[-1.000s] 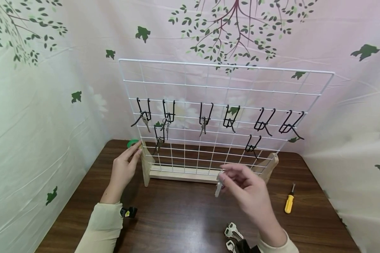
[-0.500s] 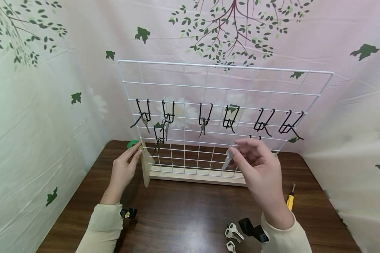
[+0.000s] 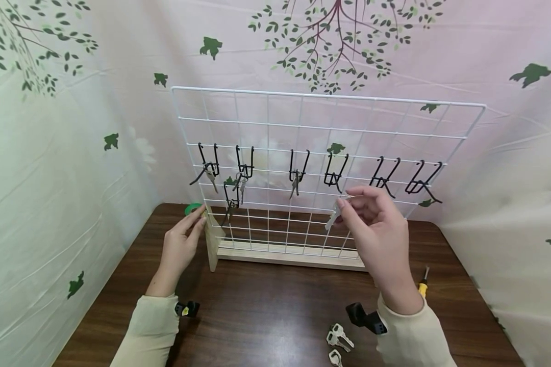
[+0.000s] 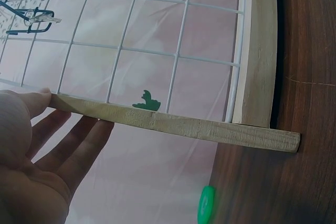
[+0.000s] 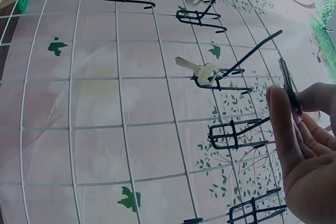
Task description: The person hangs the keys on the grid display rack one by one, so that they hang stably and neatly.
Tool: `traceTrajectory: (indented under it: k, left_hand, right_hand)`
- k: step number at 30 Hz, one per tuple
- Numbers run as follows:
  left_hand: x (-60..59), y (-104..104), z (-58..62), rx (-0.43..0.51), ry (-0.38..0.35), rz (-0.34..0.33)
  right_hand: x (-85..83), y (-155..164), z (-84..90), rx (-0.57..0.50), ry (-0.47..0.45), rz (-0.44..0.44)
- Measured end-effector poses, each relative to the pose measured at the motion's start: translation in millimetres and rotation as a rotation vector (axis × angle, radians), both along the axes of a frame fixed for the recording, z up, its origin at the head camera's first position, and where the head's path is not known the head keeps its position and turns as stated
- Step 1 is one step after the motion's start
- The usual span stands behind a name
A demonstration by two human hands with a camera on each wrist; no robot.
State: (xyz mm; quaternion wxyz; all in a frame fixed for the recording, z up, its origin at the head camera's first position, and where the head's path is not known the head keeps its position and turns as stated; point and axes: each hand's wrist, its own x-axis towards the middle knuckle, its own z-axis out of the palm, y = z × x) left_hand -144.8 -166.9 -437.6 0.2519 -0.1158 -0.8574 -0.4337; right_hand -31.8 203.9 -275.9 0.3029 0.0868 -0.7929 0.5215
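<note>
My right hand [image 3: 381, 229] pinches a silver key [image 3: 332, 216] between thumb and fingers, its blade slanting down. It is in front of the white wire grid [image 3: 303, 95], below a bare black hook [image 3: 333, 178]. The right wrist view shows the pinched key [image 5: 286, 80] side-on near that hook. My left hand [image 3: 180, 247] grips the wooden side post [image 4: 173, 124] of the grid's stand, thumb on one side and fingers on the other. Keys hang from several left and middle hooks, among them a key [image 5: 197, 69] in the right wrist view. My right hand hides a lower hook.
Several loose keys [image 3: 339, 337] lie on the dark wooden table [image 3: 257, 316] near the front. A yellow screwdriver [image 3: 423, 288] lies at the right, partly behind my right wrist. A green ring-shaped object [image 3: 193, 208] is behind the left post. Patterned cloth [image 3: 133, 66] surrounds the table.
My right hand has risen with the key from the grid's bottom edge towards the hooks, shifting slightly right, and now covers the lower right hook. My left hand stays on the post.
</note>
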Motion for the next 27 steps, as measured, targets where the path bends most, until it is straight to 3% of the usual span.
traceTrajectory:
  k: [12,19,27]
  left_hand:
    - [4.2,-11,0.9,0.001,-0.003,-0.033]
    - [2.5,-10,0.7,0.002,-0.005,-0.035]
    - [1.5,-9,-0.4,0.003,-0.001,-0.034]
  right_hand:
    - [5.4,-16,-2.3,0.035,-0.019,-0.044]
    - [-6.9,-14,-5.6,-0.022,-0.052,0.001]
    - [-23.6,-11,-12.5,-0.066,-0.079,-0.007]
